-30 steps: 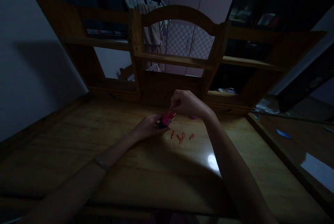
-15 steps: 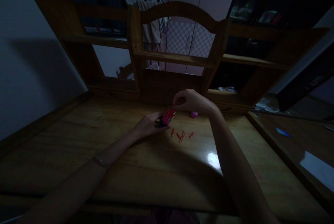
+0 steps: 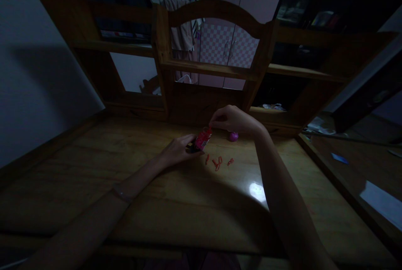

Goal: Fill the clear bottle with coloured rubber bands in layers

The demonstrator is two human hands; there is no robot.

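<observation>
My left hand (image 3: 179,151) grips the dark lower part of a small clear jar (image 3: 203,138) with pink and red on it. The jar is tilted, its open mouth toward upper right. At the mouth, my right hand (image 3: 229,118) pinches a red rubber band (image 3: 210,127), small and partly hidden by the fingertips. Several red rubber bands (image 3: 217,163) lie loose on the tabletop just in front of the jar. Behind and right of them, close below my right wrist, is a round purple object (image 3: 233,136), perhaps a lid.
The wooden desk (image 3: 150,203) carries a shelf unit (image 3: 207,68) along its back edge. On a lower surface to the right are a blue card (image 3: 339,158) and white paper (image 3: 381,203). A wall (image 3: 37,77) stands on the left.
My right hand has drawn slightly up and away from the jar's mouth, so red now shows at its fingertips. The left hand and jar have barely moved.
</observation>
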